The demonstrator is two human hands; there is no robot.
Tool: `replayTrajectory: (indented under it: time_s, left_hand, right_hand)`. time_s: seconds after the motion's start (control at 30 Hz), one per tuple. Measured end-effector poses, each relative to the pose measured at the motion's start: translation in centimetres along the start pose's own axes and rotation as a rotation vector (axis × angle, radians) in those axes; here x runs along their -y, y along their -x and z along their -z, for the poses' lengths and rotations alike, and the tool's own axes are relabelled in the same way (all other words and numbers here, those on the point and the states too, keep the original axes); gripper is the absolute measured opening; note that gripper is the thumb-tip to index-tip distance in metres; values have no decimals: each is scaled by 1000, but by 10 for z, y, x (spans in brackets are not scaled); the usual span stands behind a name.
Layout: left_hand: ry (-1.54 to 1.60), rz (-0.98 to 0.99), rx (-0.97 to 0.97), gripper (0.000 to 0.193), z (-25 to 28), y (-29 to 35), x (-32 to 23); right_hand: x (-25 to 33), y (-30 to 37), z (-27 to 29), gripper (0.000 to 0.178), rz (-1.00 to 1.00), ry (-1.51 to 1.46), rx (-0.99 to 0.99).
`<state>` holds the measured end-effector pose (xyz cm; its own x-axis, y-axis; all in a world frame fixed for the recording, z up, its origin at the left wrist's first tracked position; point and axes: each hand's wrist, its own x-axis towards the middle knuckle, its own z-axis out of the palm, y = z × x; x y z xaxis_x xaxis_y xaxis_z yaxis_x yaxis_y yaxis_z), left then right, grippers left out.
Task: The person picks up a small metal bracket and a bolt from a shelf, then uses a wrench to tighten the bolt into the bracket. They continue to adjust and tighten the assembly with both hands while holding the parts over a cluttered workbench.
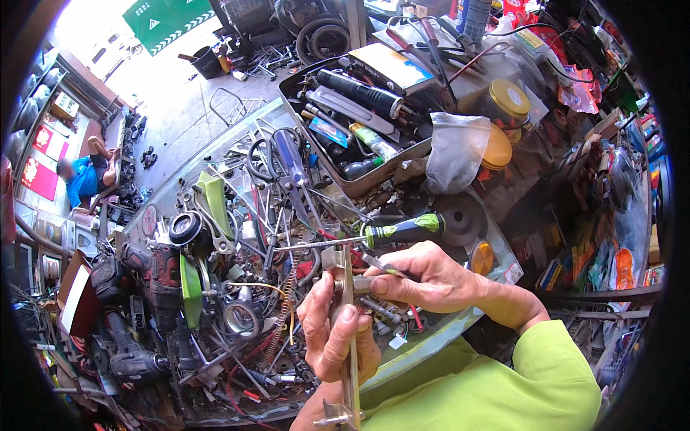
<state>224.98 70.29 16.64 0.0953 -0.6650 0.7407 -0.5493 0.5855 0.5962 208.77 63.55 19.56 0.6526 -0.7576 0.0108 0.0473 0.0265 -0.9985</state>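
Observation:
My left hand (336,336) is closed around a long, narrow metal bar (351,363) that stands nearly upright, with a small bracket near its top and another fitting low down. My right hand (424,276) pinches a small metal block (362,285) against the bar's side, its exact kind unclear. A thin pointed metal piece (384,266) also shows between the right fingers, partly hidden. Just beyond both hands lies a screwdriver (406,230) with a green-and-black handle, its shaft passing behind the bar's top.
A glass-topped bench is heaped with loose metal parts, cordless power tools (154,276) and a coil spring (282,316). Behind stands an open case (356,188) of tools, beside yellow-lidded jars (509,98). A grinding disc (460,218) lies right. Another person (88,176) sits far left.

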Motion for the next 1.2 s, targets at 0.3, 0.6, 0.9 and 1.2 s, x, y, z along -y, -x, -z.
replayTrajectory:
  time_s: [0.3,0.6,0.9,1.2]
  left_hand:
    - [47,144,30,31,2,-2,-6]
    - [35,199,11,30,0,-3,-4]
    - [4,170,1,29,-1,-6,-1]
    - [-30,70,-7,25,1,-5,0]
  right_hand:
    - [-5,2,6,23,50,103,51]
    - [-6,4,-3,40,327,525,-186]
    - [-17,0,-7,20,259,345,-235]
    - [-4,3,-5,29,120,231,-186]
